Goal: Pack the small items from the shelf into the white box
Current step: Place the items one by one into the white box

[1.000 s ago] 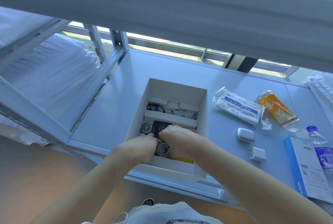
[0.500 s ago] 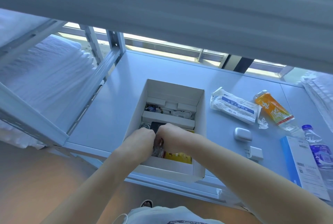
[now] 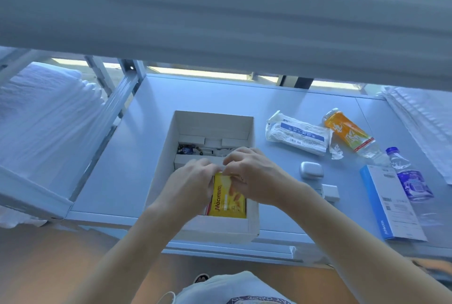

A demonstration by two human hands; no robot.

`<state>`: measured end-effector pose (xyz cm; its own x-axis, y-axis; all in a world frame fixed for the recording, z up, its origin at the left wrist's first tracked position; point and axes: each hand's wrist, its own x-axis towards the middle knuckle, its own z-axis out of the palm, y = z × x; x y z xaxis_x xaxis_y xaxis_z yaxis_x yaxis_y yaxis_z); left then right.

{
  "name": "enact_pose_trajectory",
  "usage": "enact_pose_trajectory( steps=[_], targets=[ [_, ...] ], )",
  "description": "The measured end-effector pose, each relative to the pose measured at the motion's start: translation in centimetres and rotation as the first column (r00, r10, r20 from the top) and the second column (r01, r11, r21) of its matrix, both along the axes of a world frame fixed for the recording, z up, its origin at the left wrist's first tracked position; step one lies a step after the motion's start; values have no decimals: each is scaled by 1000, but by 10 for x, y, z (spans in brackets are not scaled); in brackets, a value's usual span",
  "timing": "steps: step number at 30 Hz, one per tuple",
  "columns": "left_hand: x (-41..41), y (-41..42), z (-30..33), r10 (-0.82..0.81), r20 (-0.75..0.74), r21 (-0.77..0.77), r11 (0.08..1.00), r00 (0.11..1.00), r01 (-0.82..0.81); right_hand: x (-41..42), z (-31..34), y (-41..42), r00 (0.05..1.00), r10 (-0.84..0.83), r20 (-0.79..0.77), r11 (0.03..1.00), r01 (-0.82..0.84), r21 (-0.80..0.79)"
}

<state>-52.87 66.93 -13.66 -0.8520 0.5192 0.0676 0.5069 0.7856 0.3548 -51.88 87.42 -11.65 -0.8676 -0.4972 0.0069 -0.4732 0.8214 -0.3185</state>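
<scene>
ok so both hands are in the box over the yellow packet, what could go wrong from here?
1. Both hands, left hand and right hand, work above the yellow snack packet in the white box; pushing it down could crush or trap the small items beneath.
2. The box sits at the shelf's front edge; a downward press or a tug may tip it off.
3. The earbud case and white charger lie beside the right forearm; a sweep could knock them.
</scene>
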Motion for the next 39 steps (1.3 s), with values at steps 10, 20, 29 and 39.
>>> enact_pose_trajectory(
  steps=[10, 20, 29, 39],
  targets=[
    [8, 87, 19, -152, -142, 112, 979, 978, 168, 45, -6, 82, 961, -268, -68, 935, 243, -258],
    [22, 160, 11, -211, -129, 56, 974, 969, 219, 82, -41, 177, 884, -462, 65, 859, 465, -213],
    [32, 221, -11, -192, -33, -11, 981, 981, 192, 103, -74, 232, 863, -479, 161, 868, 493, -57],
    [10, 279, -55, -175, 138, -191, 961, 975, 200, 128, -90, 256, 876, -478, 68, 854, 482, -196]
  ],
)
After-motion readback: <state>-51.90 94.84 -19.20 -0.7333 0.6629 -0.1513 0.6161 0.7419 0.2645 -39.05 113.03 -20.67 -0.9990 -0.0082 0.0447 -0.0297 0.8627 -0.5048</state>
